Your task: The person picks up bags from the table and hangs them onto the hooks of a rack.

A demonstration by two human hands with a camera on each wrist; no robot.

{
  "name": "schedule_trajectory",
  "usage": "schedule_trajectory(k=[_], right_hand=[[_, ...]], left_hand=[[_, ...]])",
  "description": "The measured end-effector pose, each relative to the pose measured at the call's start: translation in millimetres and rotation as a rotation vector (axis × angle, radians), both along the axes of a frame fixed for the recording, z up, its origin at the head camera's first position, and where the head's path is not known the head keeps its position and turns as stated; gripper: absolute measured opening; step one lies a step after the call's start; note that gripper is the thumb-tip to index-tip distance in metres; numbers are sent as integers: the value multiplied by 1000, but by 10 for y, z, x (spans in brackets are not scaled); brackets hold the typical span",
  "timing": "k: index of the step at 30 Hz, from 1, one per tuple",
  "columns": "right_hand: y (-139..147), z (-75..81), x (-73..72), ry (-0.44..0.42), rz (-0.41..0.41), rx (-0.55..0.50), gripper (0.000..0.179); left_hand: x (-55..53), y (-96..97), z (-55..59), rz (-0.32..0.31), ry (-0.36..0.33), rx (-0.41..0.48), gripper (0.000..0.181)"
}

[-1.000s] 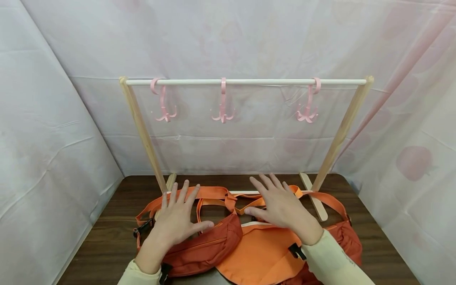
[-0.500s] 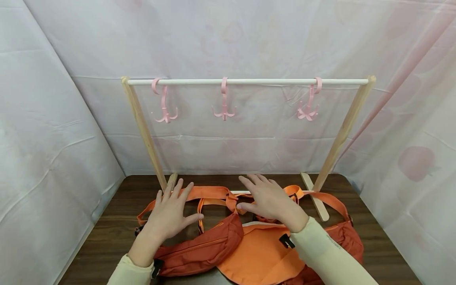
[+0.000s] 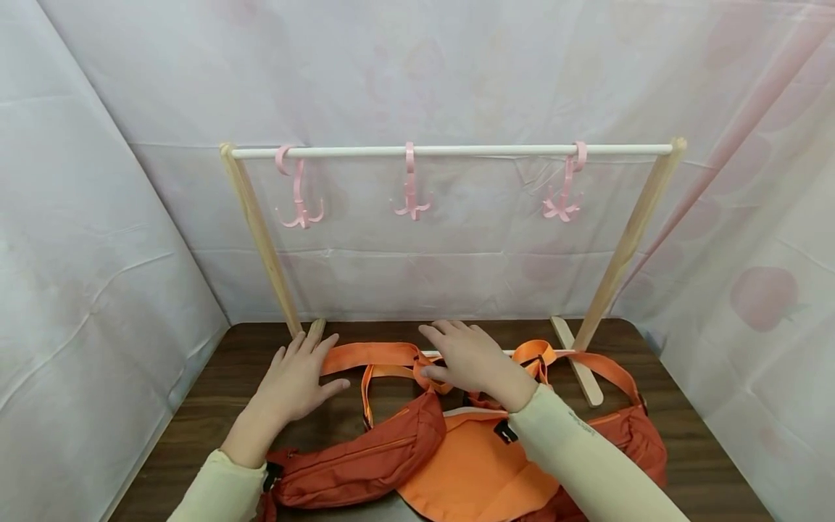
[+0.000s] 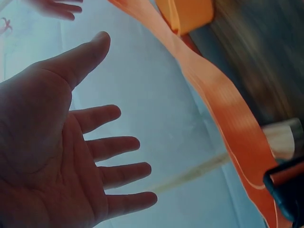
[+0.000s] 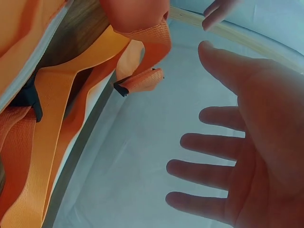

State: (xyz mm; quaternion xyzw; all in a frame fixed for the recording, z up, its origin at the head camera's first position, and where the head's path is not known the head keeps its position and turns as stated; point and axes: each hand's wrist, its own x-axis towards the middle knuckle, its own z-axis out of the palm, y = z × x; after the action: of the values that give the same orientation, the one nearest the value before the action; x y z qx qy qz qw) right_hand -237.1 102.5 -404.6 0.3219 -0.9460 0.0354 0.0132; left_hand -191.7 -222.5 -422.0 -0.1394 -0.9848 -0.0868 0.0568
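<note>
My left hand (image 3: 293,380) is held over the left part of the straps with fingers spread, holding nothing; its bare palm and straight fingers show in the left wrist view. My right hand (image 3: 472,362), also holding nothing, is over the middle straps. Below lie a rust-red waist bag (image 3: 365,467), an orange waist bag (image 3: 479,464) and more rust-red bag fabric (image 3: 636,438) at the right, partly hidden by my right sleeve. A wide orange strap (image 3: 368,354) runs along the back of the bags. A black buckle (image 3: 505,432) shows beside the right sleeve.
Behind the bags stands a rack with a white rail (image 3: 483,151) and wooden posts (image 3: 629,243). Three pink multi-prong hooks hang from it: left (image 3: 300,199), middle (image 3: 411,192) and right (image 3: 564,196). White curtains surround the dark wooden table (image 3: 189,435).
Both hands have moved left, the left one also slightly down, uncovering more strap and bag. The bags and rack have stayed in place.
</note>
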Motion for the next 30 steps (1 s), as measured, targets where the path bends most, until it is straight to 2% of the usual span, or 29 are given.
schedule_trajectory(k=[4,12,19,26,30], right_hand=[[-79,-31,-66,9,20,7,78],[-205,-74,-172,4,39,30,72],[-328,-81,-261,-15,54,33,70],[-485,-141,-360,-24,67,37,66],[-578,-171,-403,-35,64,61,64]], left_hand=[[-69,-86,-10,2,-26,-18,84],[-158,-240,5,4,-135,-2,85],[-306,-328,-3,-12,-200,-43,83],[-457,-309,-81,-38,-250,-132,81],[-518,-283,-153,-65,-278,-129,79]])
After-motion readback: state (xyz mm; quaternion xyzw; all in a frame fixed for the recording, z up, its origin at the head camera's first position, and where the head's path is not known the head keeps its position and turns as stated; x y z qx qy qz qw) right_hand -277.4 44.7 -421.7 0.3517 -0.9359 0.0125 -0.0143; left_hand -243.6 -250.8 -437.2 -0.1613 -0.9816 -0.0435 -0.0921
